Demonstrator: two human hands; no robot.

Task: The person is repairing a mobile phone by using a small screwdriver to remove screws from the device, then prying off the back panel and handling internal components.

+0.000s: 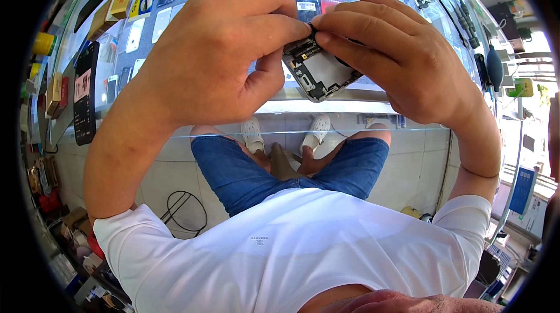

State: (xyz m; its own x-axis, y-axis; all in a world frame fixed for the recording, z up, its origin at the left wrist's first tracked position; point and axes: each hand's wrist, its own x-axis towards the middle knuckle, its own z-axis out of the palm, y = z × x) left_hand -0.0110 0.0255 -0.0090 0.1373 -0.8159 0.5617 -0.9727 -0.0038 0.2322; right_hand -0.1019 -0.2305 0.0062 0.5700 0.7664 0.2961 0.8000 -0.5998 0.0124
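Observation:
An opened smartphone is held above the front part of a glass counter, its bare metal inner plate and dark circuit parts facing up. The fingers of my right hand lie over its far and right edges and grip it. My left hand is closed, with its fingertips at the phone's far left corner, meeting those of the right. What the left fingertips pinch there is hidden. The phone's near corner sticks out toward me between the hands.
Several phones lie in rows beneath the glass counter. At the left, a dark phone with a lit screen stands tilted near small boxes. A dark blower bulb is at the right. A black cable lies coiled on the floor.

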